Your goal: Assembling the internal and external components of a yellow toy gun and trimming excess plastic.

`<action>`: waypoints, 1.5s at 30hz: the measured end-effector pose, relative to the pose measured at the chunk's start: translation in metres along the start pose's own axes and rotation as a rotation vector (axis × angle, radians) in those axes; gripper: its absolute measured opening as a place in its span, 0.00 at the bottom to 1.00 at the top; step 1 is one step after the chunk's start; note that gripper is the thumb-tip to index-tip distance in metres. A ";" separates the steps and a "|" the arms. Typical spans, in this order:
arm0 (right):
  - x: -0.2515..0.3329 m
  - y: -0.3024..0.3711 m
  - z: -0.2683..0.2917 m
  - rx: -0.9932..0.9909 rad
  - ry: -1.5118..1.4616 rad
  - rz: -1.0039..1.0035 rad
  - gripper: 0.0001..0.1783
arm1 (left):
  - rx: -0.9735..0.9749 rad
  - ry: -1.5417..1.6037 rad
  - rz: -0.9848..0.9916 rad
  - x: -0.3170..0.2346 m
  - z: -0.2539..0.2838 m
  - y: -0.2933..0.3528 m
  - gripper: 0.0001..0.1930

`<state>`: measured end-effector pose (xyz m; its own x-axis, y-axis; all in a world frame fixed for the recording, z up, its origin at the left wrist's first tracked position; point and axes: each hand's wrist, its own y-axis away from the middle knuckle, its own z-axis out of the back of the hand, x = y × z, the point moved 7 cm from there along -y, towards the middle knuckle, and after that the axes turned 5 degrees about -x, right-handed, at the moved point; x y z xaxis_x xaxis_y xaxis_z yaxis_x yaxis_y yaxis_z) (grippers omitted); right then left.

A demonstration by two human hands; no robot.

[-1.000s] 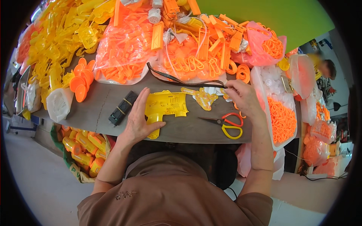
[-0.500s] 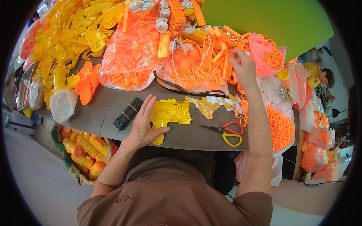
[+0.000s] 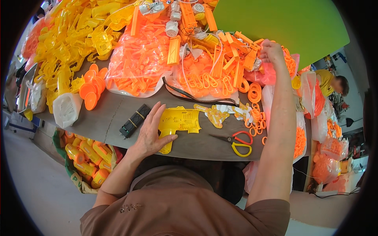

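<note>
My left hand has its fingers stretched and thumb apart, resting against the left side of a yellow plastic half shell. The shell lies on the table with its ribbed inside facing up. Just left of that hand is a black block with a band round it. My right hand reaches far out over a pink plastic bag, beside orange plastic strips. Its fingers are loosely bent and nothing shows between them. Scissors with one red and one yellow handle lie to the shell's right.
Yellow shells are heaped at far left, near orange discs. Bags of orange parts fill the back. Orange rings and sticker pieces lie at right. A sack of yellow-orange pieces stands below. Another person is at far right.
My right hand has moved right, from the orange strips to over the pink bag. My left hand stays beside the yellow shell. The view has shifted slightly.
</note>
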<state>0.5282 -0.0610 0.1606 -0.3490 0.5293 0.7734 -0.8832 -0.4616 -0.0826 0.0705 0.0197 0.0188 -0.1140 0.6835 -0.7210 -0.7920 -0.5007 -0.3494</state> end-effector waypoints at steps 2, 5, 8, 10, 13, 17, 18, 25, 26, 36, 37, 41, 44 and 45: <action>0.004 0.008 -0.012 0.030 -0.021 -0.007 0.12 | -0.013 0.005 -0.010 0.002 0.001 0.001 0.48; -0.014 0.003 -0.020 0.000 0.377 0.004 0.18 | -0.011 0.019 -0.034 -0.003 0.000 -0.002 0.47; -0.002 0.012 -0.035 -0.197 0.381 0.002 0.20 | -0.016 0.011 -0.008 0.000 0.002 0.000 0.46; -0.011 -0.001 -0.031 -0.267 0.379 0.029 0.20 | -0.019 0.019 -0.018 -0.001 0.001 -0.001 0.46; -0.032 -0.013 -0.029 -0.420 0.302 0.140 0.22 | -0.021 0.017 -0.010 -0.002 0.001 -0.002 0.46; -0.040 -0.031 -0.006 -0.433 -0.233 0.111 0.24 | -0.026 0.026 -0.017 -0.003 0.002 -0.002 0.46; -0.040 -0.037 0.008 -0.440 -0.232 0.111 0.24 | -0.020 0.027 -0.018 -0.004 0.002 -0.003 0.46; 0.051 -0.013 0.036 -0.074 -0.632 0.187 0.17 | -0.021 0.018 0.005 -0.001 0.002 0.000 0.46; 0.063 -0.006 0.040 -0.087 -0.581 0.232 0.17 | -0.018 0.025 -0.002 -0.001 0.001 0.000 0.46; 0.135 0.111 0.016 0.206 -0.528 0.385 0.20 | -0.215 0.488 0.058 -0.039 0.033 -0.006 0.18; 0.140 0.125 0.008 0.264 -0.530 0.415 0.20 | -0.127 0.894 0.271 -0.046 0.024 -0.011 0.13; 0.152 0.175 -0.016 0.448 -0.555 0.481 0.20 | 0.098 1.192 0.522 -0.047 0.006 -0.031 0.19; 0.158 0.215 -0.036 0.577 -0.594 0.462 0.20 | 0.173 1.623 0.517 -0.040 0.004 -0.032 0.29; 0.159 0.231 -0.042 0.671 -0.547 0.451 0.21 | 0.277 1.795 0.486 -0.046 0.004 -0.029 0.33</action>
<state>0.2554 -0.0532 0.2379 -0.2672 -0.1214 0.9560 -0.2817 -0.9388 -0.1980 0.0960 0.0046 0.0650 0.2066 -0.8606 -0.4654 -0.9707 -0.2399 0.0126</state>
